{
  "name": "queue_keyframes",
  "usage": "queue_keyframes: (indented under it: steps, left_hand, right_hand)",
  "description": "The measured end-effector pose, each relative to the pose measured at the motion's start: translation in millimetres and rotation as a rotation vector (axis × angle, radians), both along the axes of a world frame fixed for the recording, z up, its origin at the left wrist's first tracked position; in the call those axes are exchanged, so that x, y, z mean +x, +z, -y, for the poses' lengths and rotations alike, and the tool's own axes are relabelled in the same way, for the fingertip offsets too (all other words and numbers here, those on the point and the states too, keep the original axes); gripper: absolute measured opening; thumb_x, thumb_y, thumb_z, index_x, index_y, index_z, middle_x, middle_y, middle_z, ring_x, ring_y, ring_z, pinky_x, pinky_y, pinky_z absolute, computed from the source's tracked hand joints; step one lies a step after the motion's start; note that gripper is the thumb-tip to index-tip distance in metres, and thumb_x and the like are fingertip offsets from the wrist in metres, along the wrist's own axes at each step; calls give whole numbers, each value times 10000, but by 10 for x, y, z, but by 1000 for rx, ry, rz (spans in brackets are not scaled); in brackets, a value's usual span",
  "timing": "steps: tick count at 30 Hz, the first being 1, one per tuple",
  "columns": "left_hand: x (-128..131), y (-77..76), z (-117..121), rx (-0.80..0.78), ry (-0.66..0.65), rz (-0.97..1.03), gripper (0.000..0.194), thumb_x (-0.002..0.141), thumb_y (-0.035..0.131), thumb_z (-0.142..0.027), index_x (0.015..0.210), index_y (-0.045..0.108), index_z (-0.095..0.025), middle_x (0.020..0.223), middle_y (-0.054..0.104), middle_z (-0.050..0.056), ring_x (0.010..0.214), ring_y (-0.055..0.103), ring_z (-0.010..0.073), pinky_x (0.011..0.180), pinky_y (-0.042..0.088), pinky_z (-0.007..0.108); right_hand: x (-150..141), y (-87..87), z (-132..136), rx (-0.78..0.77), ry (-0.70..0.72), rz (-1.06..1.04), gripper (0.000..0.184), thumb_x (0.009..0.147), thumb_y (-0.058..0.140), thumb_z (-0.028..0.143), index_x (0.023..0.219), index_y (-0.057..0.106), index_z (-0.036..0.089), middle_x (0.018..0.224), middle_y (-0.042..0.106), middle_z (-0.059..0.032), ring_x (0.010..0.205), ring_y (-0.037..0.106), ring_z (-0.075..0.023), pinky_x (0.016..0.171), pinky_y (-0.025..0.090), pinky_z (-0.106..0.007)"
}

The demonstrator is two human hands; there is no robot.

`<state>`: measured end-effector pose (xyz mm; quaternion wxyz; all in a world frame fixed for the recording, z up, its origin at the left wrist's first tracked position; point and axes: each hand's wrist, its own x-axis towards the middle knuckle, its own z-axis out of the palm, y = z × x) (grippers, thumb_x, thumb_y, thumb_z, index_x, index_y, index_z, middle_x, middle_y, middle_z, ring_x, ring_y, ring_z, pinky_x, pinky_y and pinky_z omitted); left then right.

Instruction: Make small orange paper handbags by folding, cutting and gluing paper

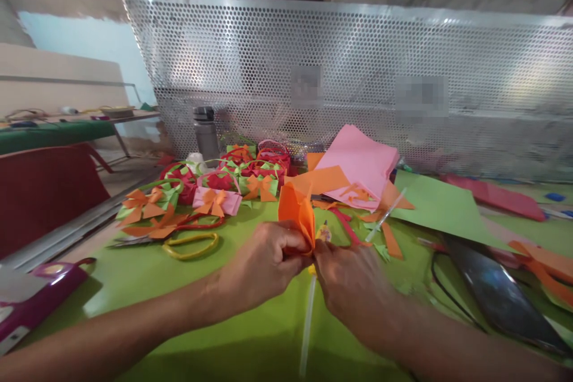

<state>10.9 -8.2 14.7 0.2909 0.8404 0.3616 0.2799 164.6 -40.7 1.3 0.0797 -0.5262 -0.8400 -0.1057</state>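
Observation:
A folded piece of orange paper, open at the top like a small pouch, stands upright in the middle of the view. Closed around its lower left part is my left hand, thumb and fingers pinching it. My right hand meets the paper's lower right edge with its fingertips pressed together there; the exact grip is partly hidden. Just behind and beneath the hands lies a yellow glue gun, mostly covered. A translucent glue stick runs from it towards me over the green tabletop.
Small paper bags with bows crowd the back left, near scissors with yellow handles and a grey bottle. Pink sheets, a green sheet and a dark phone lie right. A perforated metal panel rises behind.

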Motion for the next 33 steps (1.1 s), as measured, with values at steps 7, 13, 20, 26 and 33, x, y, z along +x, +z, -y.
queue_keyframes:
  steps: [7,13,20,26,33]
  left_hand:
    - [-13,56,17,79,1,-6,256,777,516,-91,530,467,-136,590,476,-35,527,429,57,498,316,174]
    - [8,63,28,135,6,-31,283,783,463,-86,527,366,-156,564,419,-39,513,380,63,490,292,187]
    - [20,44,132,52,32,-14,108,746,500,-108,699,435,-180,627,491,-47,556,434,84,525,327,213]
    - [19,-3,205,-45,7,-42,309,764,529,-186,1060,440,-184,821,587,13,709,538,145,637,417,280]
    - [58,-85,233,-93,5,-69,423,765,524,-209,1157,369,-178,840,609,39,701,541,159,634,432,303]
  right_hand:
    - [19,7,30,128,38,74,349,657,440,-46,917,586,134,720,666,-85,541,605,-183,451,273,-292]
    - [57,18,24,233,140,-127,244,776,406,16,935,539,143,733,628,-68,639,593,-205,521,334,-290]
    - [117,74,-72,-71,199,-634,295,924,371,410,780,494,183,671,585,-11,572,520,-135,525,334,-242]
    - [156,94,-147,-262,150,-855,283,878,480,426,732,500,184,632,543,29,552,495,-115,503,330,-225]
    - [116,148,-144,-466,152,-1009,80,812,539,253,818,551,174,794,639,-17,757,593,-162,655,439,-248]
